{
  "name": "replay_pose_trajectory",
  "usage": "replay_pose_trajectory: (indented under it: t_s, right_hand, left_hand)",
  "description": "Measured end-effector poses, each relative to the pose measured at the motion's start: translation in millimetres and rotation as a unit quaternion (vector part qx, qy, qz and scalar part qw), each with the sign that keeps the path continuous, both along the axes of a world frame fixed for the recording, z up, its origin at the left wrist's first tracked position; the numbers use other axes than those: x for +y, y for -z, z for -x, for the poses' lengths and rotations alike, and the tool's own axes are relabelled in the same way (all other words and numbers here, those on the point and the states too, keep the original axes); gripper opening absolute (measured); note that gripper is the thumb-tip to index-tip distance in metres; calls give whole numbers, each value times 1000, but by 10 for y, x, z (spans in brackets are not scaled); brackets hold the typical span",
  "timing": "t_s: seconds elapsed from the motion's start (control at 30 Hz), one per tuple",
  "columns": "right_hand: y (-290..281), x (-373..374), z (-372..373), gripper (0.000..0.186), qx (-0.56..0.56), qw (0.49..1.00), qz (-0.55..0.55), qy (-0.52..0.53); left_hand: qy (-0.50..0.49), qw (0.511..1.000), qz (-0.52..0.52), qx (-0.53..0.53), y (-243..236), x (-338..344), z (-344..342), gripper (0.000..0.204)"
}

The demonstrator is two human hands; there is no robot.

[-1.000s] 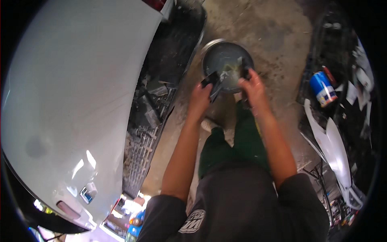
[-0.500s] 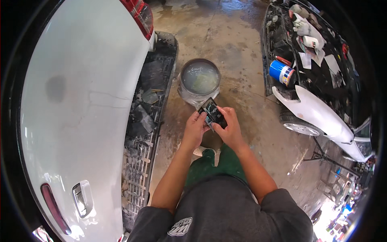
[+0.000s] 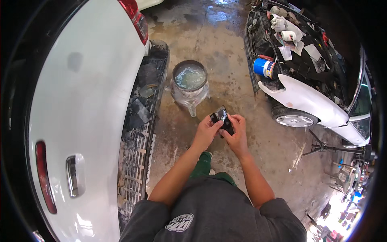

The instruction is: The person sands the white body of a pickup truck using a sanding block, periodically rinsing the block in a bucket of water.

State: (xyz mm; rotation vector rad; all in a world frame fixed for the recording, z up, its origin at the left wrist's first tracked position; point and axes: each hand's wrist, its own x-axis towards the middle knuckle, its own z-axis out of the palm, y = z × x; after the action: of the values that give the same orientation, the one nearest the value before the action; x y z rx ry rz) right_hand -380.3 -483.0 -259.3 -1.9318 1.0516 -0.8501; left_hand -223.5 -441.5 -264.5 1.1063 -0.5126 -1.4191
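Observation:
My left hand and my right hand come together in front of my body. Between them they grip a folded sheet of dark wet sandpaper, glossy with reflections, thumbs on top and fingers curled beneath. Just beyond them stands a round bucket of cloudy water, with clear plastic about its lower part. More dark sandpaper pieces lie on the bumper step to the left.
A white vehicle's rear panel with a chrome handle fills the left side, and its black bumper juts out. On the right, a white fender, wheel, blue can and black stand crowd in. The concrete floor is wet.
Both hands have moved with the sandpaper, away from the bucket and slightly right. The bucket and vehicles have shifted leftward in view as my head and body moved.

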Motion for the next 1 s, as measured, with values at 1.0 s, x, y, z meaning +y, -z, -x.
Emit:
replay_pose_trajectory:
  t_s: [1.0]
  right_hand:
    - [677,4289,-2071,52,-283,784,-547,-79]
  left_hand:
    - [189,473,-54,-859,-3150,3409,-1735,35]
